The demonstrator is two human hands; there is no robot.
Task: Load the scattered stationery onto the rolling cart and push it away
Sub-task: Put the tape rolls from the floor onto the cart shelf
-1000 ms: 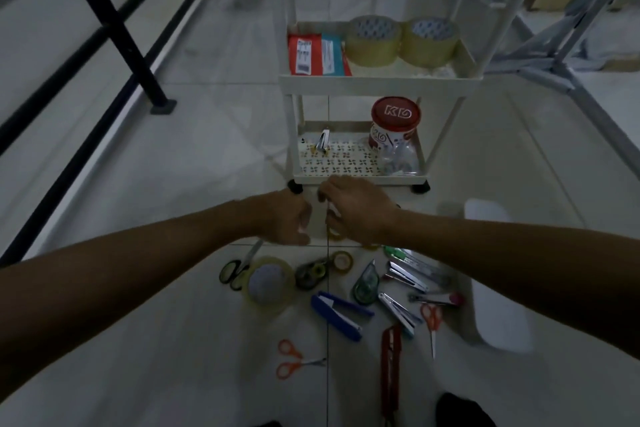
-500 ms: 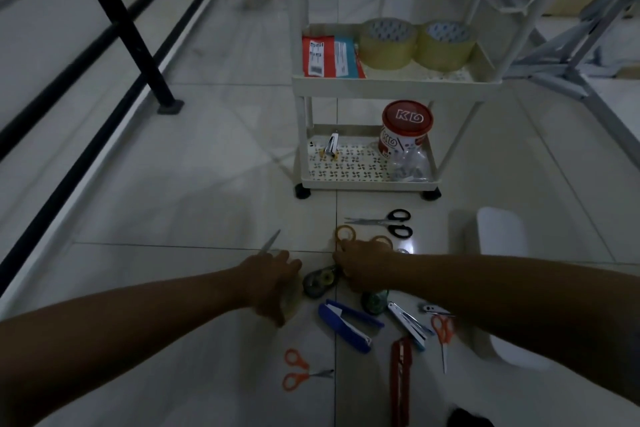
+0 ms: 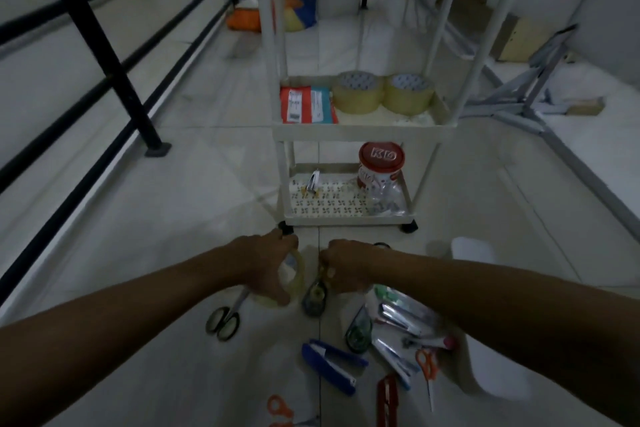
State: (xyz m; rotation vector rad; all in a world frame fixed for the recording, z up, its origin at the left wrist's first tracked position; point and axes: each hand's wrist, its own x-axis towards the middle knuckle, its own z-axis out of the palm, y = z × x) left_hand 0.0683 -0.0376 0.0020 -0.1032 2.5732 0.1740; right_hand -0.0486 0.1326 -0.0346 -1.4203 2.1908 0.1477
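Note:
My left hand (image 3: 266, 267) grips a clear tape roll (image 3: 294, 279), lifted off the floor just in front of the white rolling cart (image 3: 360, 135). My right hand (image 3: 343, 267) is closed on a dark tape dispenser (image 3: 313, 298) beside it. On the floor below lie black scissors (image 3: 225, 319), a blue stapler (image 3: 332, 366), a green correction tape (image 3: 360, 328), several silver staplers (image 3: 398, 317), orange scissors (image 3: 427, 367), a red cutter (image 3: 387, 400) and another orange scissors (image 3: 278, 409). The cart's middle shelf holds two tape rolls (image 3: 381, 92) and a red packet (image 3: 304, 109).
The cart's bottom shelf carries a red-lidded tub (image 3: 379, 166) and a small clip (image 3: 313, 180). A black railing (image 3: 104, 55) runs along the left. A white stool (image 3: 481, 288) sits at the right under my forearm. Metal frames (image 3: 519, 97) lie at the back right.
Both hands closed on items and lifted them towards the cart; the left now has the tape roll, the right the dispenser. The view tilted up, showing more of the cart.

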